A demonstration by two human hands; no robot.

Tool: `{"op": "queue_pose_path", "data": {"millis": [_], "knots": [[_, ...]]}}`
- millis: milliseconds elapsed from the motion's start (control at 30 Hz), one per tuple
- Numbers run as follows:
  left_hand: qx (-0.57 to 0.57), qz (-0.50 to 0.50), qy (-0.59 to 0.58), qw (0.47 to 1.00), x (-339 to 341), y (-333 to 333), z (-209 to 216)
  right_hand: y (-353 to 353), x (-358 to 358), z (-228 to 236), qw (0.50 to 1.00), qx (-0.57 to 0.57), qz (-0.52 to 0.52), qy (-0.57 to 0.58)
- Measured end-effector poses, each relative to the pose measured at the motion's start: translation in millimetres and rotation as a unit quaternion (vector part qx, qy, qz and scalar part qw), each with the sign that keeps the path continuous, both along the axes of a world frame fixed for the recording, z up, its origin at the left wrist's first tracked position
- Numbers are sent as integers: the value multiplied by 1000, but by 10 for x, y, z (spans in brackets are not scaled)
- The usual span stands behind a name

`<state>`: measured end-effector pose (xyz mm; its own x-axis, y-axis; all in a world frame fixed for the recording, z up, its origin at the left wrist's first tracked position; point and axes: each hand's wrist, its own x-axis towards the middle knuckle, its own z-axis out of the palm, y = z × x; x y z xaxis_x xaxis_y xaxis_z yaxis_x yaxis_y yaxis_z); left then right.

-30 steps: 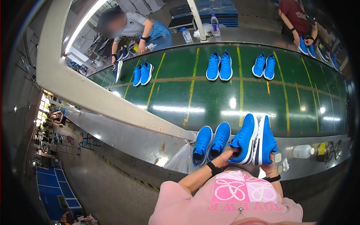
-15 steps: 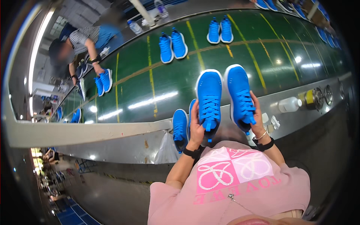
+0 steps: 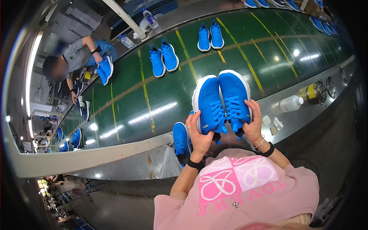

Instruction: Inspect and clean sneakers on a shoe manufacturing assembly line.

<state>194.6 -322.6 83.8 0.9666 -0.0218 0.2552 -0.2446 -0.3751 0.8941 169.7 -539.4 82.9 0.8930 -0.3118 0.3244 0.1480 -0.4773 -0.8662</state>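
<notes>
I hold a pair of bright blue laced sneakers with white soles side by side, tops facing me, above the near edge of a green conveyor belt (image 3: 161, 99). My left hand (image 3: 199, 136) grips the heel of the left sneaker (image 3: 209, 103). My right hand (image 3: 253, 124) grips the heel of the right sneaker (image 3: 234, 97). Another blue sneaker (image 3: 180, 140) lies on the belt edge just left of my left hand, partly hidden by it.
Two more pairs of blue sneakers (image 3: 163, 59) (image 3: 210, 36) sit farther along the belt. A person in a striped shirt (image 3: 78, 57) across the belt handles a blue shoe. A white bottle (image 3: 290, 103), a yellow tin (image 3: 313, 93) and small white pieces rest on the metal ledge at right. A plastic bag (image 3: 168, 165) hangs below.
The view has swung, so the belt now runs diagonally. The pair in my hands has turned from side-on to laces up and come closer to me.
</notes>
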Motion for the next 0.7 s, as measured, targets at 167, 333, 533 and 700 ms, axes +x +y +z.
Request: {"op": "queue_pose_path", "data": {"millis": [167,333,533,700], "knots": [[27,27,-21,999,12,-77,-23,-16,18,2,1000,12,-22,4],[42,35,-20,998,18,-111,-47,-40,27,-44,999,18,-29,13],[70,47,-25,996,31,-159,-63,-69,22,-64,999,19,-34,19],[74,38,-7,997,41,-201,-57,-125,26,-161,999,-9,-38,31]]}}
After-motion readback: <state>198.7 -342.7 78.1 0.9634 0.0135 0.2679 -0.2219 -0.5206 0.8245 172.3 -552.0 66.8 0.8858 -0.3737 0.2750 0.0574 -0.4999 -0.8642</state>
